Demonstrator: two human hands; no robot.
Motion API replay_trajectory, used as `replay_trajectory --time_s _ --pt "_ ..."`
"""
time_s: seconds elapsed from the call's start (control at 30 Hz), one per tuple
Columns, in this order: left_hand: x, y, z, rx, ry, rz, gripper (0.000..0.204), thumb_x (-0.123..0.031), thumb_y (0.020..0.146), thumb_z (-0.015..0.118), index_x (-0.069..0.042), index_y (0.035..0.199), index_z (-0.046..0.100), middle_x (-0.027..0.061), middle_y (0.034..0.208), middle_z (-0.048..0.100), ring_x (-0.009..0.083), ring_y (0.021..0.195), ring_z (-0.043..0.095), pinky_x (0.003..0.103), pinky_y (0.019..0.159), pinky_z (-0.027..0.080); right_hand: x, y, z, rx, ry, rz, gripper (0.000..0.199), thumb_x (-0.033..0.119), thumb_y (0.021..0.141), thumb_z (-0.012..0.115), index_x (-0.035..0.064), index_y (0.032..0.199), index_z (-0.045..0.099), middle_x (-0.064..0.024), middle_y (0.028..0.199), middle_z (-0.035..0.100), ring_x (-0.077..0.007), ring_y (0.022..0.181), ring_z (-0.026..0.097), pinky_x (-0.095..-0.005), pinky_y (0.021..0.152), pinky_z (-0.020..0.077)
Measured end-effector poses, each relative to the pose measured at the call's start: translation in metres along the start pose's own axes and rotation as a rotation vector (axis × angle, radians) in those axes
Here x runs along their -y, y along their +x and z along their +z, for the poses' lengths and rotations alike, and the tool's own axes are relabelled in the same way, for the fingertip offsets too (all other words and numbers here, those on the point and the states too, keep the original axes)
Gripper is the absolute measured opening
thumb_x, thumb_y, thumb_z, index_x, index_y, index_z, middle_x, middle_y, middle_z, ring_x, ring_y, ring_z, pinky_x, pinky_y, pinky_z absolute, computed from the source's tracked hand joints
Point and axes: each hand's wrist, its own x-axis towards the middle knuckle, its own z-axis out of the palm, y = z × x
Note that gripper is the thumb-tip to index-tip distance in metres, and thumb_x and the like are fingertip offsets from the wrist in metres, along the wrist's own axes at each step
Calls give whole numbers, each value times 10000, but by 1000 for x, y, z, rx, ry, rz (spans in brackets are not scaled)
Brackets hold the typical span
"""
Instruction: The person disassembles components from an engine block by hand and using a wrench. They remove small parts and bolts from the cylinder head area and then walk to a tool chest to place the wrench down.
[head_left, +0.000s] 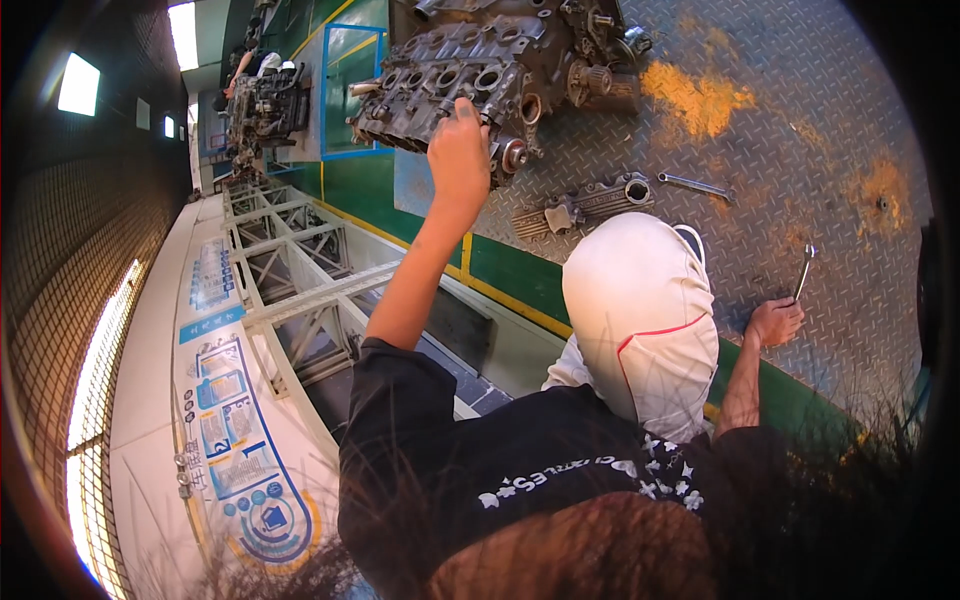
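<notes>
My left hand [462, 155] is raised to the front edge of a dirty engine's cylinder head [425, 95], fingers curled in and closed; what they grip is hidden. Beside that hand a round shaft end [515, 154] sticks out of the head. Low at the right, my right hand [775, 322] is closed on one end of a combination wrench [806, 262], its far end over the steel plate. A second wrench [697, 186] lies farther off on the plate. Left of it rests a grimy metal valve cover [590, 205]. My white-trousered knee [640, 300] rises between my arms.
The tread-plate floor [770, 200] carries orange rust-coloured patches [697, 100]. A pale steel frame [300, 290] runs along my left, beside a printed white panel [230, 440]. At the far left, another person [262, 65] is by a second engine [268, 110].
</notes>
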Motion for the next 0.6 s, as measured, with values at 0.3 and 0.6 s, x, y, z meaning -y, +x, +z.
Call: replay_trajectory --time_s 0.3,0.6 --pt "4 5 -7 -72 6 179 272 -113 880 754 -39 1033 542 162 919 636 382 952 610 488 824 489 -1 -1 2 -40 30 -7 266 324 1032 555 79 1079 647 -99 1064 655 -331 981 646 -484 802 509" --pt "1 5 -6 -15 -16 162 261 -76 865 743 -29 1024 541 160 935 634 379 937 604 490 844 481 0 -3 4 13 8 8 307 335 1036 536 61 1091 662 -113 1078 665 -347 1004 653 -499 831 512"
